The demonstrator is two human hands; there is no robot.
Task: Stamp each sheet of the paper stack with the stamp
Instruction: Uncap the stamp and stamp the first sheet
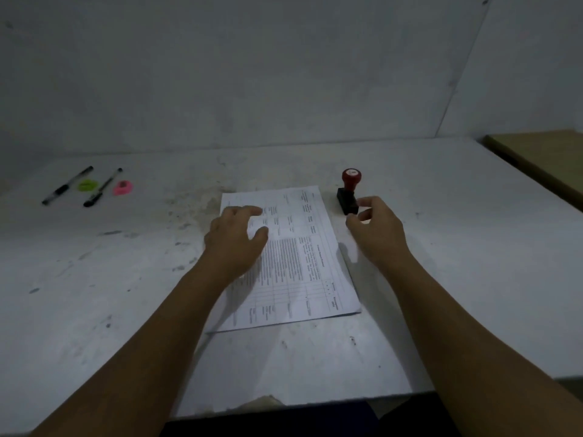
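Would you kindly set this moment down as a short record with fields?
paper stack: flat on the table, print up
left hand: palm down on the stack
stamp: upright, by the stack's far right corner
right hand: loosely curled beside the stamp, not gripping it
far left: two pens, a green item, a pink item

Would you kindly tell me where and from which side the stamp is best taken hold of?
Take the stamp by its red knob, coming from above and the right. It stands upright on its black base, so the rounded knob is free on top, and the paper lies close on its left.
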